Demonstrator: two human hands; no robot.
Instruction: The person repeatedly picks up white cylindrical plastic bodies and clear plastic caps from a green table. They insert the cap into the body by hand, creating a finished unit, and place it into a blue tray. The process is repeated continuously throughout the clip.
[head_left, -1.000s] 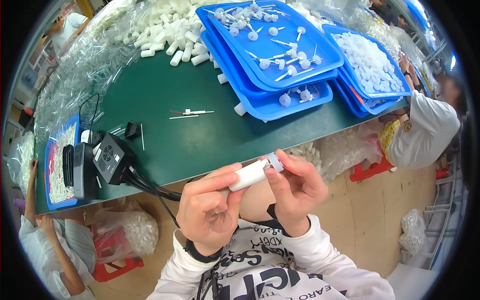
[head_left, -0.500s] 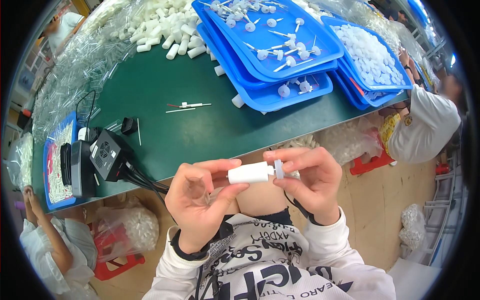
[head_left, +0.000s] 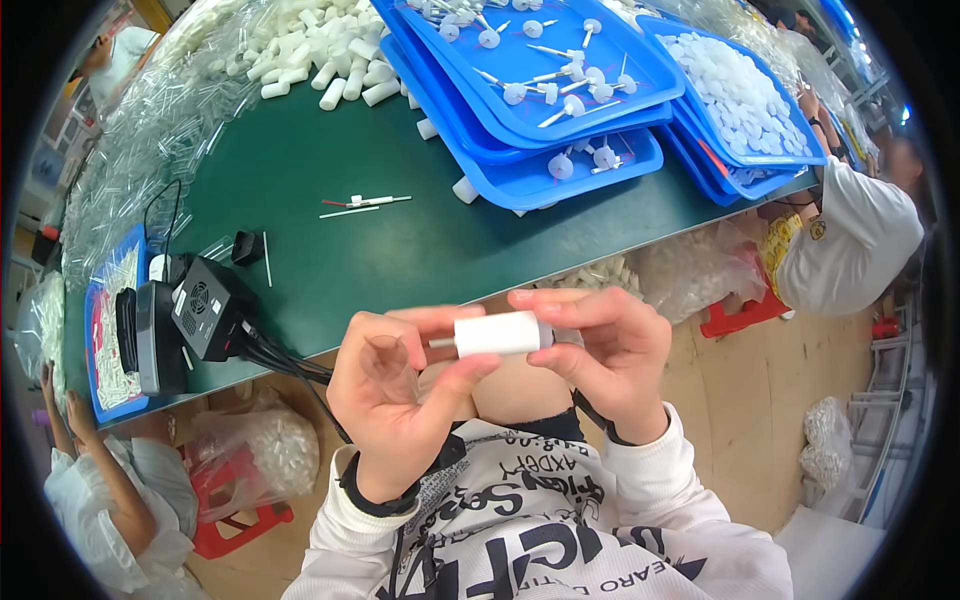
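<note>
A white plastic cylinder (head_left: 495, 334) lies level between my hands, in front of the table edge. My left hand (head_left: 392, 395) pinches its left part between thumb and fingers. From that end a thin white rod (head_left: 441, 343) sticks out toward my left palm. My right hand (head_left: 622, 350) is closed round a translucent disc-shaped cap (head_left: 546, 336) that sits against the cylinder's right end. Fingers hide most of the cap.
On the green table (head_left: 310, 270) lie thin white rod parts (head_left: 365, 202) and a black box with cables (head_left: 212, 310). Behind are stacked blue trays (head_left: 540, 205), a tray of white discs (head_left: 730, 110), white cylinders (head_left: 345, 75) and clear tubes (head_left: 130, 150). People sit at both sides.
The cap has moved left against the cylinder's right end, closing the gap where a thin stem showed. More rod now sticks out at the left end. The view has shifted slightly.
</note>
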